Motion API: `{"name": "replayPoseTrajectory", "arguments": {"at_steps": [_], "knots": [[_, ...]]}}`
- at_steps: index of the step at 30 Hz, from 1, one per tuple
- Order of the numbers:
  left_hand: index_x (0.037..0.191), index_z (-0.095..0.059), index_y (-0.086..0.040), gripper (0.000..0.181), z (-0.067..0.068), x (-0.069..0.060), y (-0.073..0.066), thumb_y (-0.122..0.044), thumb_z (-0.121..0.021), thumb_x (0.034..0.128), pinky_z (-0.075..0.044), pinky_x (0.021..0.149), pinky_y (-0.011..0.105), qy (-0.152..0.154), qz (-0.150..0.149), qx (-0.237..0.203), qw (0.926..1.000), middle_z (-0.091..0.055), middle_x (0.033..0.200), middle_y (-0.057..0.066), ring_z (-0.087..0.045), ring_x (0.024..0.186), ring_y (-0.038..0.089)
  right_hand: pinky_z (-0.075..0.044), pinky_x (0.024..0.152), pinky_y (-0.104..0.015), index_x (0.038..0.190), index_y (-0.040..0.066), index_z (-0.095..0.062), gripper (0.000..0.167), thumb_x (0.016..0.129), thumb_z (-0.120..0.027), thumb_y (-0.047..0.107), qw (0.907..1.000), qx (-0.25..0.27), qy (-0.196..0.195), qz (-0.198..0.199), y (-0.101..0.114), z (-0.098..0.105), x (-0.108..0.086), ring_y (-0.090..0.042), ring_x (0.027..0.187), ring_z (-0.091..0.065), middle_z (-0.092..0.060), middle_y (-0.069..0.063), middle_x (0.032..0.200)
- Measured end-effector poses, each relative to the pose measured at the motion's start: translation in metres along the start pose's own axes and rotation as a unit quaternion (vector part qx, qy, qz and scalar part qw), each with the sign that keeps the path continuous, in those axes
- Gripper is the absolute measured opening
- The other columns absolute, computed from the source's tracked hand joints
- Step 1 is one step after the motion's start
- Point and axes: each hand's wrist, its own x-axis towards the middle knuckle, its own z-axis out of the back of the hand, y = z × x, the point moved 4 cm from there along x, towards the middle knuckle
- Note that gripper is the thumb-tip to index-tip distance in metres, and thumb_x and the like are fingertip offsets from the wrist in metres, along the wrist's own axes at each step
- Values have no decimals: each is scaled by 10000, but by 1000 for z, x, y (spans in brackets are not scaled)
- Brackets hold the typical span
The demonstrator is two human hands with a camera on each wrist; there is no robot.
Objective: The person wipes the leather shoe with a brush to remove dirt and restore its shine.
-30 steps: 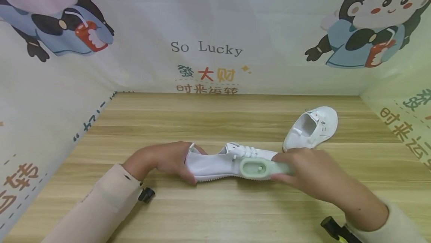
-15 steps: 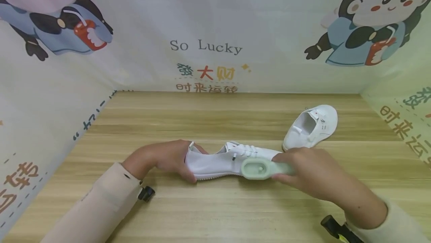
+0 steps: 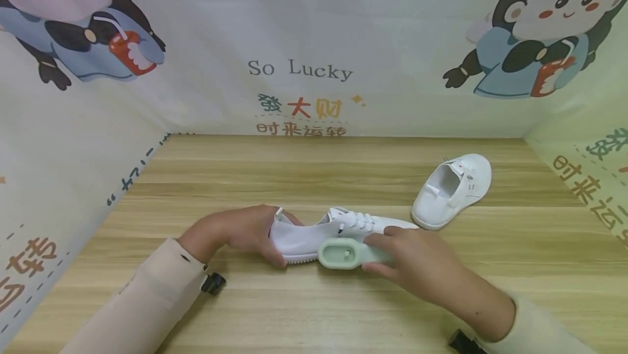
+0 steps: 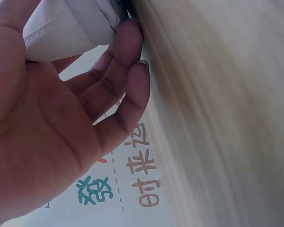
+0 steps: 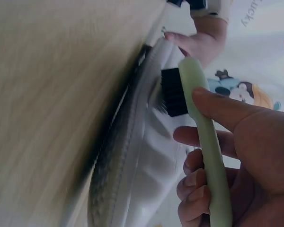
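A white lace-up shoe [image 3: 303, 238] stands on the wooden table with its heel to the left. My left hand [image 3: 252, 232] grips it round the heel; the left wrist view shows the heel [image 4: 68, 28] between thumb and curled fingers. In my right hand [image 3: 417, 256] is a pale green brush [image 3: 338, 254], its handle wrapped by the fingers. Dark bristles [image 5: 174, 92] face the near side of the shoe, at its side just above the sole, in the right wrist view. Part of the shoe's toe is hidden behind the right hand.
A second white shoe [image 3: 453, 190] lies at the back right, close to the toe of the held one. Printed cloth walls [image 3: 304, 27] enclose the wooden table [image 3: 294, 168] at the back and both sides.
My right hand has slid the brush leftward along the shoe's near side, from the forefoot towards the middle. The left hand and the shoe have stayed in place.
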Motion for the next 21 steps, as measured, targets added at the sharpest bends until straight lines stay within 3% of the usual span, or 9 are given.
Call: {"name": "replayPoseTrajectory", "arguments": {"at_steps": [12,16,21], "knots": [[1220,-651,-170,614,-3,1,1,-264,-910,672,-496,788,291,10,-315,-9,9995,-671,1000,-63,-591,874,112,-411,518,-287,1115,230,-702,341,869,-723,466,9999,89,-55,64,32,-12,31,-107,685,-590,-649,41,853],[1163,-664,-212,552,-3,2,0,-237,-908,668,-498,815,309,-24,-411,-73,9991,-677,984,-88,-592,877,104,-361,486,-267,1069,228,-693,313,865,-728,463,9998,5,-133,134,35,-12,35,-81,616,-501,-592,52,781],[1181,-660,-195,577,-2,2,0,-247,-913,665,-500,789,304,-26,-344,-49,9994,-670,982,-71,-590,867,114,-386,481,-284,1070,237,-709,331,837,-756,467,9992,-231,-279,139,31,-8,33,-102,642,-579,-645,44,812]]}}
